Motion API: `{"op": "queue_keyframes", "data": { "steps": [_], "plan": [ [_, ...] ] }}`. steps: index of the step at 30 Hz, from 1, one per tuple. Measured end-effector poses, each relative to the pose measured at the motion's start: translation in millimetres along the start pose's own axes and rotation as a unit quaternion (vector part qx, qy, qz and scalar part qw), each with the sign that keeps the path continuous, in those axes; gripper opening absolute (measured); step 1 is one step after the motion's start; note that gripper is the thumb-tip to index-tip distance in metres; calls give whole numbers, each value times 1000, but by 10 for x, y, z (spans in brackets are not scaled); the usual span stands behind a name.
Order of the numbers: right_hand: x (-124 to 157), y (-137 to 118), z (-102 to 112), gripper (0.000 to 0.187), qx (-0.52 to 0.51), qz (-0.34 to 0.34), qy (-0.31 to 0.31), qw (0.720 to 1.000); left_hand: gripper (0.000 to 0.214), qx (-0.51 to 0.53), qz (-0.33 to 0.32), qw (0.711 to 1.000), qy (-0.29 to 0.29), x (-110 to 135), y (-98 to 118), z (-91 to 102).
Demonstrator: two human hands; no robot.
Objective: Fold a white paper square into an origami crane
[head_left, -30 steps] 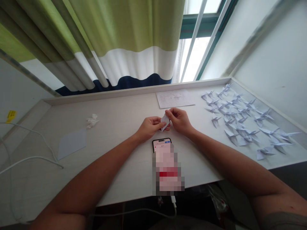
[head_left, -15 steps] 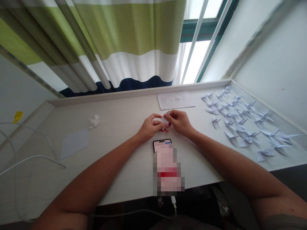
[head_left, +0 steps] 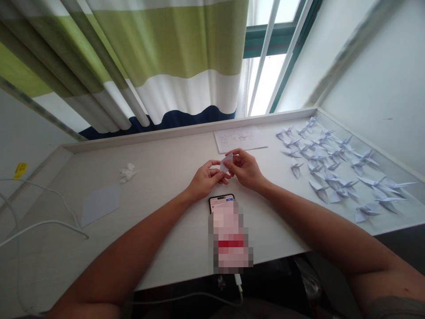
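Note:
A small folded piece of white paper (head_left: 226,163) is held up above the desk between my two hands. My left hand (head_left: 206,178) pinches its lower left side between thumb and fingers. On the upper right side, my right hand (head_left: 246,167) grips the same paper, thumb in front and fingers behind. Part of the paper is hidden by the thumbs. Just below the hands, a phone (head_left: 222,198) lies on the desk, most of its screen blurred out.
Several folded white paper cranes (head_left: 332,166) cover the right side of the desk (head_left: 166,177). Behind my hands lies a stack of printed sheets (head_left: 241,140). On the left are a crumpled tissue (head_left: 127,173), a blank sheet (head_left: 100,204) and a white cable (head_left: 43,228).
The folded paper has turned slightly in my fingers and shows a wider face. My right thumb has shifted a little lower on it. The whole view has moved slightly.

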State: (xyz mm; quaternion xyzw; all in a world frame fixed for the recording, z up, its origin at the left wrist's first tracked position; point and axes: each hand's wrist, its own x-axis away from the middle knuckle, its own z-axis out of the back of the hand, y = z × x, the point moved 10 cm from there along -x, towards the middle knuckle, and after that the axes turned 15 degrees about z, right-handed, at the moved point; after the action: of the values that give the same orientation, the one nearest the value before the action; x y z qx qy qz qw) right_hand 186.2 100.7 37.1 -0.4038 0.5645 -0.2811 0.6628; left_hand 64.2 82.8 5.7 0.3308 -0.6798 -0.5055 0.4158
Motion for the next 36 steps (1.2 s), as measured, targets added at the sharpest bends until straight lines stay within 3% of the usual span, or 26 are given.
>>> {"op": "queue_keyframes", "data": {
  "steps": [5,7,10,13,15,17,21,23,26,32,36],
  "plan": [
    [11,-28,27,39,18,-8,9,1000,49,-38,-17,999,12,18,-6,-1],
    [13,-32,55,36,28,-16,24,999,47,-89,-62,991,75,69,67,53],
    [22,-24,67,34,43,-30,38,998,51,-207,-158,948,185,212,261,96],
    [33,-16,-14,43,25,-33,22,999,34,-260,-183,922,221,254,335,108],
    [38,-31,-74,50,3,-22,6,1000,28,-230,-161,936,213,215,306,165],
    [35,-75,-97,51,5,7,-8,1000,36,-176,-130,957,191,156,241,219],
    [5,-216,-59,31,125,95,-43,987,53,-110,-88,981,135,54,126,229],
    [-7,-283,-59,19,198,140,-69,968,53,-88,-81,986,117,27,105,229],
    [-12,-332,-62,14,254,184,-90,945,49,-54,-68,990,107,1,84,252],
    [6,-357,-67,14,281,218,-92,930,43,-23,-51,995,85,-7,90,223],
    [29,-400,-124,13,289,239,-107,920,46,-13,-33,994,105,4,78,271]
  ]
}}
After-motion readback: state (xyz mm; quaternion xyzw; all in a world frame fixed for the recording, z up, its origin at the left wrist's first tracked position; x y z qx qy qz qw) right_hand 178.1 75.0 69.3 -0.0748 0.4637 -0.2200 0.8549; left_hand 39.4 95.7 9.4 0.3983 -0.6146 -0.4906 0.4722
